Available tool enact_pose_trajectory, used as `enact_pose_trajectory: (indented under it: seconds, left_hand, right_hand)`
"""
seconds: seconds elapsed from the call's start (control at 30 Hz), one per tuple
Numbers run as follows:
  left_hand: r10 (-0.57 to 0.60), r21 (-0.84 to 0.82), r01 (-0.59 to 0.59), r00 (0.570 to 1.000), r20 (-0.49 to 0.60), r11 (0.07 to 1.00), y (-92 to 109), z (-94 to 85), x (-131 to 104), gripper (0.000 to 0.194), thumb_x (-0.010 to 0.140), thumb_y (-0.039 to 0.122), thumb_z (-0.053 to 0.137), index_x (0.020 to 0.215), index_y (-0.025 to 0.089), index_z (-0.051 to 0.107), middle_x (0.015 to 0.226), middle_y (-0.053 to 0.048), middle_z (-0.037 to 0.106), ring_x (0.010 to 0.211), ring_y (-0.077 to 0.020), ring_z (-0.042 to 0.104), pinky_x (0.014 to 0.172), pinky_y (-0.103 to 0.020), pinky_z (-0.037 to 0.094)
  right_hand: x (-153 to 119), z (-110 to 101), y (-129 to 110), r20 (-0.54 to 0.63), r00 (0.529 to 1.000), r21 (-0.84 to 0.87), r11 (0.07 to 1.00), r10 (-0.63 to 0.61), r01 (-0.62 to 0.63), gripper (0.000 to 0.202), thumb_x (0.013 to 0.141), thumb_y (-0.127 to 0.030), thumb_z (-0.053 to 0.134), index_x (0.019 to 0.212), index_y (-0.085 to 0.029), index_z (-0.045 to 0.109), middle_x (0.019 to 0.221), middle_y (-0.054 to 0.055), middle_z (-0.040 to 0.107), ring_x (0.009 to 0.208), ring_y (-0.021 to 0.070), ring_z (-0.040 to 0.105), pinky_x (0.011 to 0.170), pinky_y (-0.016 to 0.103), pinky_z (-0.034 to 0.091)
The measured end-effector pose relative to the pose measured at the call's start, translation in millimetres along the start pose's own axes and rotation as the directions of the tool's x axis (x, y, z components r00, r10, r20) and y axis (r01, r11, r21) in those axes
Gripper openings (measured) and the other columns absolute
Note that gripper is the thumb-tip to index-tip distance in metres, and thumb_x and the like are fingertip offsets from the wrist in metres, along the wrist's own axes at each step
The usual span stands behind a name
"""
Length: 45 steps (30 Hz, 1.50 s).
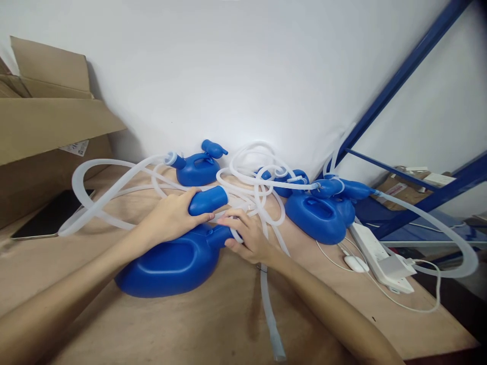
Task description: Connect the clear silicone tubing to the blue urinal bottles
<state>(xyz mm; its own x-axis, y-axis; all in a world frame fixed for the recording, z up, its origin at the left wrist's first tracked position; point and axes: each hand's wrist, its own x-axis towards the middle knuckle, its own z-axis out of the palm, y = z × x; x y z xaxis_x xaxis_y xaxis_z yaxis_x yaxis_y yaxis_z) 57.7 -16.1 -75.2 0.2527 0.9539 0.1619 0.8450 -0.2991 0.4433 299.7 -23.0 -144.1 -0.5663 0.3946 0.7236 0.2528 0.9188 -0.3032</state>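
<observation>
A large blue plastic bottle (pixel 167 268) with a side handle recess lies on the wooden table, its neck pointing right. My left hand (pixel 177 215) is wrapped round a short blue cylindrical piece (pixel 208 201) with a pale rim, held just above the bottle. At the bottle's neck, my right hand (pixel 247 238) has its fingers closed round the mouth, where a whitish ring shows between them. Behind the hands lies a tangle of clear tubing (pixel 258 192), one end of which hangs toward the table's front edge.
Further blue bottles stand by the wall (pixel 196 170) and at the right (pixel 319 218). A cardboard box (pixel 49 126) and a dark phone (pixel 49 215) are at the left. A white power strip (pixel 380 258) with cables lies at the right, beside a blue metal rack (pixel 403 66).
</observation>
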Motion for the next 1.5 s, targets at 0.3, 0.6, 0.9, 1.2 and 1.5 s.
enact_pose_trajectory:
  seconds: [0.3,0.6,0.9,1.2,1.5]
  left_hand:
    - [0.035,-0.142,-0.034,0.999,0.001,0.989,-7,1.3,4,0.077,0.084,0.074,0.062,0.146,0.029,0.058,0.136,-0.007,0.073,0.122,-0.0370,0.068,0.106,-0.047,0.052]
    - [-0.029,-0.138,0.033,0.999,0.035,0.990,-7,1.9,3,0.082,0.081,0.072,0.063,0.147,0.025,0.056,0.140,-0.012,0.069,0.129,-0.0387,0.064,0.109,-0.052,0.049]
    - [-0.008,-0.212,0.018,0.999,0.047,0.977,0,-4.1,0,0.073,0.081,0.066,0.063,0.140,0.024,0.060,0.133,-0.010,0.073,0.121,-0.0371,0.069,0.104,-0.049,0.053]
    - [0.045,-0.352,-0.005,0.993,0.105,0.936,-5,-5.5,1,0.063,0.082,0.055,0.064,0.135,0.022,0.061,0.132,-0.011,0.072,0.117,-0.0344,0.069,0.102,-0.049,0.053]
    - [-0.039,-0.397,0.091,0.990,0.135,0.913,-3,-4.9,3,0.068,0.083,0.063,0.070,0.141,0.029,0.060,0.139,-0.004,0.070,0.126,-0.0324,0.065,0.110,-0.046,0.050]
  right_hand:
    - [10,-18,-9,0.170,0.981,0.189,0.973,0.097,-0.129,0.053,0.109,-0.063,0.036,0.140,-0.023,0.053,0.134,0.015,0.065,0.131,0.0289,0.061,0.111,0.052,0.050]
    - [36,-37,-9,0.258,0.964,0.245,0.962,0.058,-0.123,0.015,0.101,-0.033,0.064,0.114,-0.025,0.067,0.120,0.010,0.075,0.121,0.0249,0.069,0.106,0.046,0.056]
    - [60,-36,10,0.383,0.859,0.109,0.940,-0.340,0.323,0.051,0.104,-0.061,0.042,0.127,-0.022,0.065,0.125,0.015,0.069,0.118,0.0284,0.067,0.100,0.046,0.057]
    - [72,-20,26,0.287,0.700,0.043,0.738,-0.654,0.673,0.078,0.083,-0.090,0.053,0.135,-0.034,0.068,0.148,0.011,0.058,0.155,0.0332,0.038,0.122,0.051,0.038]
    - [108,-10,15,0.284,0.093,0.009,0.100,-0.954,0.995,0.064,0.098,-0.076,0.027,0.127,-0.046,0.075,0.129,-0.006,0.077,0.129,0.0172,0.069,0.108,0.030,0.053]
